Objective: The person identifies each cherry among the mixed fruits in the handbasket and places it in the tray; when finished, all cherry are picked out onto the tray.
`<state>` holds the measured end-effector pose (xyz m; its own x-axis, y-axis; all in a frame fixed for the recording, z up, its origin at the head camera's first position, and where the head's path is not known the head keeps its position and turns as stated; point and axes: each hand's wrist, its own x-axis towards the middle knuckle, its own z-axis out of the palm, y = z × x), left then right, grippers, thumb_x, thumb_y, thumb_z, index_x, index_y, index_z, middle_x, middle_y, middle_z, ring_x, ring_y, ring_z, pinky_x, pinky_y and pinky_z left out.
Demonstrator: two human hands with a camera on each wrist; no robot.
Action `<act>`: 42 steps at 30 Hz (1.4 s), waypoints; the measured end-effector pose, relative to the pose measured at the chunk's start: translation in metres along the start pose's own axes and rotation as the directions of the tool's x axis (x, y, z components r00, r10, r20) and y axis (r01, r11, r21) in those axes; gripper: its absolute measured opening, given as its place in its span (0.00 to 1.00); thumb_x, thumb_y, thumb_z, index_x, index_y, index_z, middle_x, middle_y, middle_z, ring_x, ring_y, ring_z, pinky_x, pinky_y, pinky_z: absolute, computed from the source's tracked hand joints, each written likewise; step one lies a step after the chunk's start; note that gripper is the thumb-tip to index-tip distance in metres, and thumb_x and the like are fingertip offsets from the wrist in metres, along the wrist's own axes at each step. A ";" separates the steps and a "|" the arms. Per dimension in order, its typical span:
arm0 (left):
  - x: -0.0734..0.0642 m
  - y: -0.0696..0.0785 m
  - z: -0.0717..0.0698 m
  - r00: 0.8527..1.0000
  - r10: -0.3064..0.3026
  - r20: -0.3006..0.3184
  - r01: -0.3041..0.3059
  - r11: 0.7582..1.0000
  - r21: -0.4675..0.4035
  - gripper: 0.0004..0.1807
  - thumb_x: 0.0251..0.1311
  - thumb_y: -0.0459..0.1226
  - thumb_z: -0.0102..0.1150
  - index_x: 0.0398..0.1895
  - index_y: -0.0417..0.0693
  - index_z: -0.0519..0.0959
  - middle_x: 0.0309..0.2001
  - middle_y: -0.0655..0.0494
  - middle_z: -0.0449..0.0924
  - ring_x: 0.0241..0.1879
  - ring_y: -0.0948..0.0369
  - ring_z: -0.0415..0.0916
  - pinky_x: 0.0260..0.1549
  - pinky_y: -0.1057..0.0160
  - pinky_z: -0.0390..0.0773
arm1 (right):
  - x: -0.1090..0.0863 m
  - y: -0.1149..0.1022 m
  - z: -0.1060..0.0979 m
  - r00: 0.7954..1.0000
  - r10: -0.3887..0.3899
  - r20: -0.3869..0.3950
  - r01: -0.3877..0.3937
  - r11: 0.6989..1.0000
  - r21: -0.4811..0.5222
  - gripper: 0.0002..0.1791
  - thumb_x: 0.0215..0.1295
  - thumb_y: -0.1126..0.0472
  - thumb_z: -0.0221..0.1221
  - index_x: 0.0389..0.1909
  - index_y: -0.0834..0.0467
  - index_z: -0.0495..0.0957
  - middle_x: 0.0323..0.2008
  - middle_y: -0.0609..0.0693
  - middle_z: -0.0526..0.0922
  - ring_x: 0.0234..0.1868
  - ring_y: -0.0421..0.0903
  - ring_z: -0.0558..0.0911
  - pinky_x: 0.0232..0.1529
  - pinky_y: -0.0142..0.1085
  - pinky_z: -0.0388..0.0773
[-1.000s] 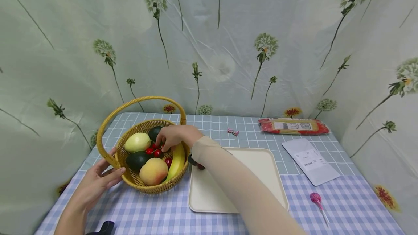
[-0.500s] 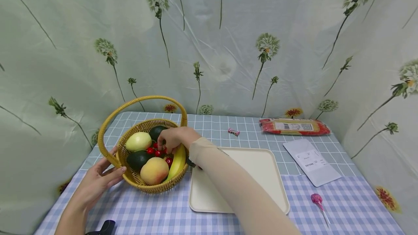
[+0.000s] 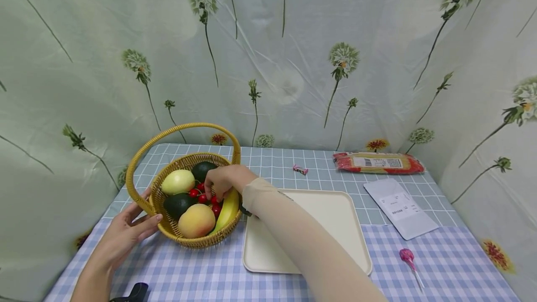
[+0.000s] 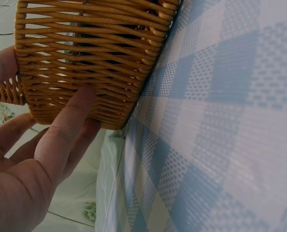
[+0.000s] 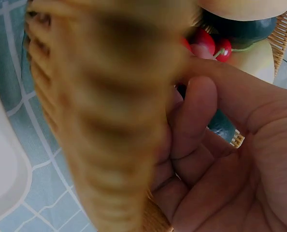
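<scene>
Basket steadied by flat left hand; cherries pinched by right hand fingers, not yet lifted; tray bare.

my left hand sits low at the near left, forearm bare and angled up from the bottom edge, fingers straight and spread with the thumb apart, fingertips pressed flat forward rather than curled. my right arm crosses from the lower right up toward the left in a pale, close-fitting sleeve that ends at the wrist, and my right hand is turned palm down with the knuckles up. its fingers are bent downward and bunched toward the thumb, though i cannot tell whether they pinch anything.
</scene>
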<state>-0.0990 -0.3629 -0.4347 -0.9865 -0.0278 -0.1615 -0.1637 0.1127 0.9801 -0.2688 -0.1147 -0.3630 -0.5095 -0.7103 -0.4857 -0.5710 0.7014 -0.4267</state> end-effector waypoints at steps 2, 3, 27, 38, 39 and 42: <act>0.000 0.000 0.000 1.000 0.003 0.001 -0.003 1.000 -0.005 0.53 0.75 0.32 0.64 0.90 0.48 0.38 0.85 0.26 0.38 0.54 0.83 0.77 0.51 0.70 0.88 | -0.001 -0.001 0.000 1.000 0.006 0.005 -0.006 1.000 -0.001 0.10 0.67 0.69 0.71 0.41 0.50 0.87 0.43 0.45 0.80 0.32 0.38 0.76 0.31 0.27 0.79; 0.001 0.000 0.001 1.000 0.003 0.002 -0.003 1.000 -0.006 0.53 0.75 0.32 0.64 0.90 0.48 0.38 0.85 0.26 0.38 0.54 0.83 0.77 0.51 0.70 0.88 | -0.001 -0.001 -0.001 1.000 0.010 0.009 -0.010 1.000 -0.001 0.10 0.67 0.69 0.71 0.41 0.50 0.87 0.43 0.45 0.80 0.32 0.39 0.76 0.31 0.28 0.79; 0.001 0.001 -0.002 1.000 -0.004 -0.002 0.004 1.000 0.025 0.53 0.75 0.33 0.65 0.90 0.48 0.38 0.85 0.27 0.37 0.53 0.85 0.76 0.50 0.70 0.88 | -0.010 -0.011 -0.009 0.999 0.026 0.020 -0.025 0.999 -0.047 0.06 0.68 0.62 0.73 0.40 0.51 0.86 0.43 0.42 0.83 0.36 0.38 0.87 0.39 0.29 0.86; 0.001 0.000 -0.001 0.999 -0.044 -0.008 0.045 0.998 0.034 0.53 0.75 0.34 0.65 0.90 0.51 0.38 0.86 0.29 0.36 0.51 0.86 0.75 0.51 0.71 0.88 | -0.024 0.002 -0.013 0.988 -0.153 -0.012 0.153 0.987 -0.047 0.10 0.72 0.59 0.71 0.50 0.55 0.86 0.39 0.44 0.85 0.35 0.37 0.84 0.43 0.31 0.86; 0.001 0.000 -0.001 0.999 -0.044 -0.008 0.044 0.999 0.032 0.53 0.75 0.34 0.65 0.90 0.51 0.38 0.86 0.29 0.36 0.51 0.86 0.75 0.51 0.71 0.87 | -0.027 0.004 -0.014 0.984 -0.177 -0.014 0.177 0.983 -0.040 0.10 0.72 0.60 0.70 0.51 0.56 0.85 0.38 0.44 0.85 0.34 0.38 0.83 0.41 0.30 0.85; 0.001 -0.001 -0.001 0.999 -0.040 -0.006 0.040 0.999 0.020 0.53 0.75 0.33 0.65 0.90 0.51 0.38 0.86 0.29 0.35 0.51 0.86 0.75 0.51 0.72 0.87 | -0.036 0.012 -0.016 0.974 -0.223 -0.026 0.223 0.975 -0.027 0.11 0.72 0.60 0.70 0.52 0.57 0.85 0.36 0.46 0.86 0.32 0.37 0.79 0.35 0.27 0.80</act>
<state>-0.0999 -0.3641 -0.4359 -0.9791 -0.0380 -0.1998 -0.2031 0.1310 0.9704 -0.2674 -0.0817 -0.3379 -0.3857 -0.8502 -0.3583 -0.6870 0.5239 -0.5035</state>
